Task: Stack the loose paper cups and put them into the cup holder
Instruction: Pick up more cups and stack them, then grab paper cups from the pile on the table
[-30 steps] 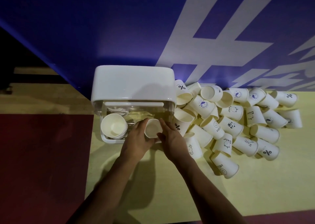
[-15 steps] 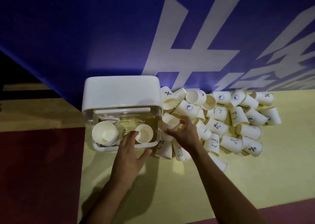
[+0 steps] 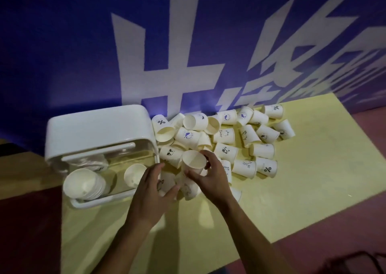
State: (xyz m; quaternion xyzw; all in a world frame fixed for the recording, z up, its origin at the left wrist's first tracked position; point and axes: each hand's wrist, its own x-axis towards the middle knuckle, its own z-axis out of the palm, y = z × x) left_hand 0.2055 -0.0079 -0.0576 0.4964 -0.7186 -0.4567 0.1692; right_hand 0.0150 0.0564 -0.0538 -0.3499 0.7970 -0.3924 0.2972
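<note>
"%" on left cup (image 3: 161, 125), far cup (image 3: 273, 111) by table (image 3: 313, 169) far edge, near cup (image 3: 266, 167). "Bear" on middle cup (image 3: 224, 135). Blue wall (image 3: 62, 44) characters cropped, illegible.

One cup holder (image 3: 100, 127), centre left of frame, holding one nested stack (image 3: 83, 184), too tight to count, and one single cup (image 3: 134, 174) beside it. Loose paper cups (image 3: 262, 150) in one pile to its right: roughly two dozen, overlap bars an exact tally; three show a % mark, two a panda. Two hands, left hand (image 3: 153, 190) and right hand (image 3: 211, 175), one gripped cup (image 3: 193, 161) in the right.
</note>
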